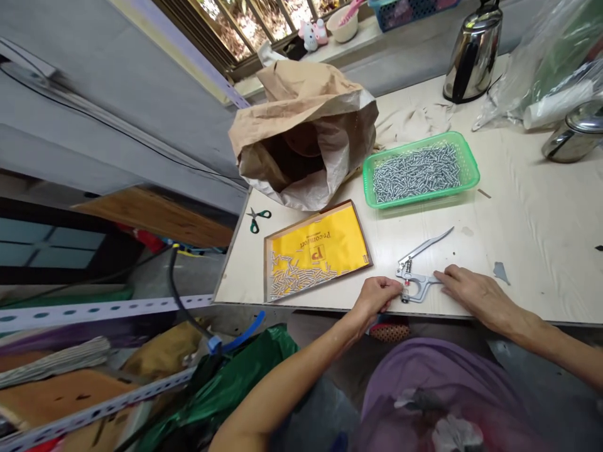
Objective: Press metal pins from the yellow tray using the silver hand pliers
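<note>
Grey snap-fastener pliers [425,284] lie at the table's front edge, their upper lever raised away from the lower handle. My right hand [473,295] holds the end of the lower handle between thumb and fingers. At the jaw, my left hand [378,294] is closed in a pinch; whatever is between the fingertips is too small to make out. Left of the pliers lies a shallow box [362,226] lined with yellow, small metal pins [301,280] heaped along its near side. Behind the pliers, a green plastic basket [471,169] contains many similar silver pieces.
A large open paper sack [301,113] stands at the back left, with green-handled scissors [255,221] near the table's left edge. Toward the back right are a steel kettle [473,56], clear plastic bags [527,81] and another metal vessel [572,135]. A grey scrap [500,272] lies beyond my right hand.
</note>
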The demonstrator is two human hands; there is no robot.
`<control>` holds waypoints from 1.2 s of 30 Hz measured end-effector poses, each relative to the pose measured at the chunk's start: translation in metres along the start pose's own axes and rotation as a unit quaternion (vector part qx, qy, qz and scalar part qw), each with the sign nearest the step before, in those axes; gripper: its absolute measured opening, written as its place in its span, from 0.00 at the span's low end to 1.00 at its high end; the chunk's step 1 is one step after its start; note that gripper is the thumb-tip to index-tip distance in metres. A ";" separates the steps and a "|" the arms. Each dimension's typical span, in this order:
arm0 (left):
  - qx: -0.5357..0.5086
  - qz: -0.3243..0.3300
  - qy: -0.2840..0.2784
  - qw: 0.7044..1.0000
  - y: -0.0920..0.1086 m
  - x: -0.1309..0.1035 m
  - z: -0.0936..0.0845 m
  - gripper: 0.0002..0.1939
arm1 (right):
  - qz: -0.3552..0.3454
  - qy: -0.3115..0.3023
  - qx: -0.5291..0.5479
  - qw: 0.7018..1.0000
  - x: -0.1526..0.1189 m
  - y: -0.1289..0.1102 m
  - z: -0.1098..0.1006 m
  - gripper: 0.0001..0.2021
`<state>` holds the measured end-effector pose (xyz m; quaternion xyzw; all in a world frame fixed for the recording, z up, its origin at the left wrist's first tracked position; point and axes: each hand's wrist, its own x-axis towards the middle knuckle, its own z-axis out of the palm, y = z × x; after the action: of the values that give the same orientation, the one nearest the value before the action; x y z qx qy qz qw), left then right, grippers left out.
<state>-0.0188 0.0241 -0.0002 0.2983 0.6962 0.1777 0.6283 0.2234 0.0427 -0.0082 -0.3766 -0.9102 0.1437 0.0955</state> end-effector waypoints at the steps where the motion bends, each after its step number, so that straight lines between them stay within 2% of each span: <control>1: -0.009 -0.012 -0.005 1.000 0.002 0.000 0.003 0.13 | 0.000 -0.003 -0.008 1.000 0.000 0.001 0.001 0.15; 4: -0.008 -0.028 -0.015 0.999 0.005 0.001 0.008 0.14 | -0.001 -0.016 -0.027 0.999 -0.001 0.001 0.001 0.17; 13: 0.035 -0.059 -0.002 0.998 0.010 0.002 0.011 0.07 | -0.012 -0.014 -0.044 0.999 -0.001 0.002 0.003 0.21; 20: 0.061 -0.067 0.016 0.996 0.018 -0.004 0.015 0.08 | -0.049 0.000 -0.087 0.995 0.003 0.006 0.002 0.16; 26: 0.054 -0.086 0.003 0.995 0.016 -0.011 0.025 0.09 | -0.055 -0.026 -0.068 0.996 0.011 0.011 -0.007 0.14; 30: 0.037 -0.083 0.012 0.996 0.013 -0.015 0.028 0.10 | -0.056 -0.044 -0.045 0.996 0.015 0.021 -0.011 0.09; 31: 0.033 -0.082 0.012 0.996 0.013 -0.015 0.028 0.10 | -0.062 -0.043 -0.040 0.996 0.017 0.026 -0.012 0.12; 34: 0.023 -0.083 0.012 0.996 0.013 -0.016 0.029 0.10 | -0.080 -0.045 -0.052 0.994 0.031 0.044 -0.013 0.33; 36: 0.018 -0.087 0.015 0.996 0.012 -0.016 0.030 0.10 | -0.091 -0.061 -0.064 0.992 0.043 0.057 -0.012 0.42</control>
<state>0.0130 0.0188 0.0153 0.2452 0.7316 0.1143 0.6258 0.2342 0.1138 -0.0128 -0.2883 -0.9520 0.0989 0.0282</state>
